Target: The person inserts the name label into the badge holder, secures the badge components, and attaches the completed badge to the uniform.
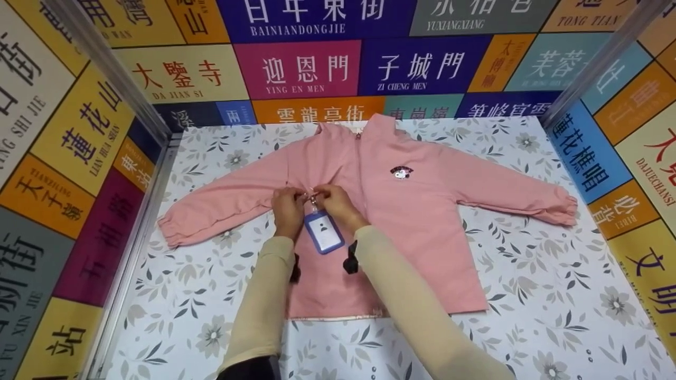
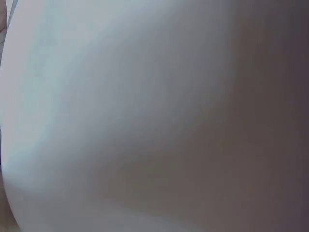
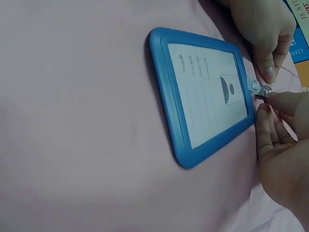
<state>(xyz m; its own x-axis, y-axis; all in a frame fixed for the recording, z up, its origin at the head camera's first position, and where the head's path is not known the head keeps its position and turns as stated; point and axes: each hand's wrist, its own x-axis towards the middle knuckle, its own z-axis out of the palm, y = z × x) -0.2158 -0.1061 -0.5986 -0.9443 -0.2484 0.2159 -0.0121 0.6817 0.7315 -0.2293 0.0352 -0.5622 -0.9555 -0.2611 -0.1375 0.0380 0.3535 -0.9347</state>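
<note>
A pink jacket lies spread with both sleeves out and a cartoon patch on its chest. On its left-hand half rests a blue-framed badge holder with a white card inside. My right hand pinches the metal clip at the holder's top between thumb and fingers. Close beside it, my left hand pinches what looks like a fold of the jacket cloth; its fingertips partly hide the spot. The left wrist view is filled by a blurred pale surface, and no hand can be made out there.
The jacket lies on a table with a white leaf-and-flower cover. Panels with coloured street-name signs stand behind it and on both sides. Metal frame posts rise at the corners.
</note>
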